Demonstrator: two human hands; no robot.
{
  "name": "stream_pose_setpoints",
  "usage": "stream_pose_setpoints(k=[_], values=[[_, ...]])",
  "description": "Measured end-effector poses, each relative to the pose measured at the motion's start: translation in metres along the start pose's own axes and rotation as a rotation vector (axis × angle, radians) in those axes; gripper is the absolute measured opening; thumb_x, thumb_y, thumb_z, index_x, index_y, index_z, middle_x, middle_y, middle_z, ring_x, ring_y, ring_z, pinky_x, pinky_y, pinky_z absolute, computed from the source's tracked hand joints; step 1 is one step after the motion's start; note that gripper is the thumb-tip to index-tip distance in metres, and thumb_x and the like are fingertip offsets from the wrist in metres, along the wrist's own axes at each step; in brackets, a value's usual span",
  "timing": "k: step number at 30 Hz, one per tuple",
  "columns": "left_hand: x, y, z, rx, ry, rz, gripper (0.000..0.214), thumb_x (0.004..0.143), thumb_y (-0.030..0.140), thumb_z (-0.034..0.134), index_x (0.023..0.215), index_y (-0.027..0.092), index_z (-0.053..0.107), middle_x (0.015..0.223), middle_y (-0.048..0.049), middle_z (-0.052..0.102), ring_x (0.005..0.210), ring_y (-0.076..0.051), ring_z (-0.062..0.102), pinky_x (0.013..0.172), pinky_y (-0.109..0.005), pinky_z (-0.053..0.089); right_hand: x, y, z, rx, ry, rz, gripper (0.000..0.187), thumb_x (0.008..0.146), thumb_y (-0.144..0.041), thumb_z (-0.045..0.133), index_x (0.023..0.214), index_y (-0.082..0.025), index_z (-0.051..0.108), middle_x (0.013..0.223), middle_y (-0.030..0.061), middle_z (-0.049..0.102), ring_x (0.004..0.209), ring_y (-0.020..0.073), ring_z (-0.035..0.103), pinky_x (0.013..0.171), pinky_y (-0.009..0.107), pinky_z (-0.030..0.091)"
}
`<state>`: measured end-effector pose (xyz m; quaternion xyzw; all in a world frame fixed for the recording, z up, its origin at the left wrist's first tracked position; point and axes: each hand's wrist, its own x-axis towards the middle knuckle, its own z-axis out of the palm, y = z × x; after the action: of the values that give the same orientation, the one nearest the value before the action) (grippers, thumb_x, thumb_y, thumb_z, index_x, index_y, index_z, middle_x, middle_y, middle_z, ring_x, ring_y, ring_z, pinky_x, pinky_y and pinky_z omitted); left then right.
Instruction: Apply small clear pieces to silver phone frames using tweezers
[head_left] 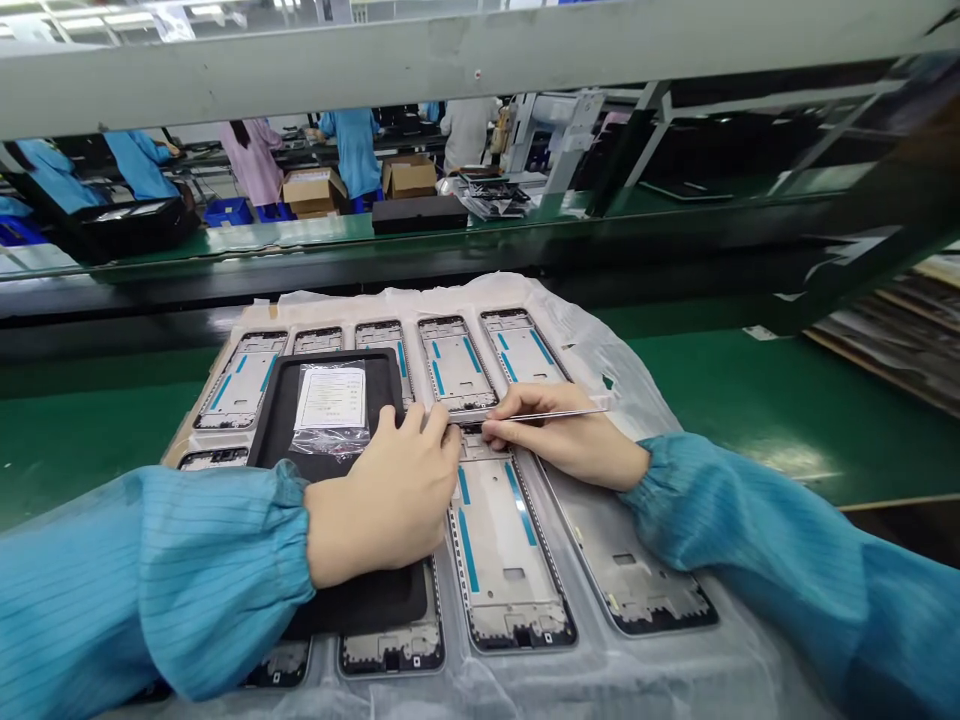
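My right hand is closed round thin metal tweezers, their tips near the upper end of a phone frame. That frame lies flat and carries blue strips. Bent and slightly apart, the fingers of my left hand reach over the right side of a black tray to the same upper end. Its thumb and fingertips are hidden. In the tray lies a clear bag with a white printed label. Right of the worked frame is another frame without visible blue strips, partly under my right forearm.
Several more phone frames lie in rows on a translucent sheet over the green bench. A grey beam crosses above. Stacked flat sheets stand at right. Beyond are cardboard boxes and people in work coats.
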<state>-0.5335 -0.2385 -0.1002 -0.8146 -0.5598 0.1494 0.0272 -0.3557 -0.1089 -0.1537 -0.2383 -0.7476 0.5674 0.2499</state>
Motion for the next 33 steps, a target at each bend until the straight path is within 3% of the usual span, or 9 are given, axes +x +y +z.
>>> stream_pose_setpoints(k=[7,14,18,23,25,29,33], values=[[0.001,-0.008,0.002,-0.084,0.020,-0.003,0.050,0.090,0.021,0.050,0.136,0.006,0.062,0.135,-0.0253,0.058,0.121,-0.041,0.057,0.095,-0.058,0.052,0.000,0.002,0.001,-0.005,0.004,0.005,0.043,0.084,-0.057,0.080,0.078,-0.018,0.066,0.074,0.0049,0.073,0.061,0.0160,0.068,0.062,0.031,0.060],[-0.001,-0.005,0.002,0.007,0.020,0.042,0.053,0.093,0.024,0.051,0.139,0.000,0.058,0.135,-0.0280,0.058,0.121,-0.041,0.057,0.097,-0.059,0.052,0.001,0.008,-0.004,-0.165,-0.004,-0.087,0.040,0.084,-0.057,0.080,0.079,-0.018,0.072,0.082,0.0062,0.075,0.076,0.0196,0.070,0.070,0.034,0.060],[-0.001,-0.004,-0.001,-0.012,-0.015,0.036,0.050,0.093,0.024,0.053,0.137,0.001,0.060,0.135,-0.0275,0.057,0.122,-0.041,0.057,0.097,-0.059,0.052,0.003,0.003,-0.007,-0.035,-0.036,0.004,0.044,0.080,-0.059,0.083,0.078,-0.018,0.069,0.078,0.0066,0.075,0.068,0.0179,0.070,0.066,0.033,0.060],[0.002,-0.007,-0.003,-0.093,-0.006,0.017,0.044,0.091,0.022,0.055,0.130,0.003,0.063,0.131,-0.0265,0.059,0.122,-0.042,0.057,0.098,-0.060,0.052,0.004,-0.005,-0.009,0.034,0.041,0.133,0.054,0.070,-0.062,0.092,0.082,-0.016,0.067,0.074,0.0088,0.074,0.060,0.0161,0.067,0.053,0.026,0.053],[0.003,-0.012,-0.007,-0.167,-0.025,-0.003,0.039,0.092,0.022,0.054,0.126,0.006,0.066,0.129,-0.0246,0.059,0.123,-0.041,0.057,0.099,-0.061,0.052,0.003,-0.008,-0.013,-0.002,0.079,0.141,0.056,0.073,-0.066,0.089,0.085,-0.016,0.067,0.074,0.0083,0.073,0.059,0.0158,0.066,0.051,0.025,0.052],[0.001,-0.037,-0.016,-0.415,0.002,-0.020,0.038,0.095,0.027,0.052,0.128,0.014,0.067,0.130,-0.0178,0.061,0.122,-0.035,0.058,0.101,-0.054,0.054,-0.002,-0.026,-0.023,-0.112,0.153,-0.022,0.050,0.094,-0.068,0.069,0.085,-0.018,0.068,0.082,0.0075,0.070,0.070,0.0174,0.068,0.062,0.029,0.060],[-0.009,-0.087,-0.006,-0.473,0.296,-0.069,0.041,0.098,0.029,0.046,0.133,0.015,0.064,0.131,-0.0157,0.064,0.125,-0.031,0.059,0.111,-0.049,0.048,-0.012,-0.051,-0.016,-0.549,0.073,-0.308,0.038,0.109,-0.047,0.050,0.088,-0.020,0.068,0.087,0.0075,0.068,0.080,0.0192,0.068,0.073,0.032,0.061]])
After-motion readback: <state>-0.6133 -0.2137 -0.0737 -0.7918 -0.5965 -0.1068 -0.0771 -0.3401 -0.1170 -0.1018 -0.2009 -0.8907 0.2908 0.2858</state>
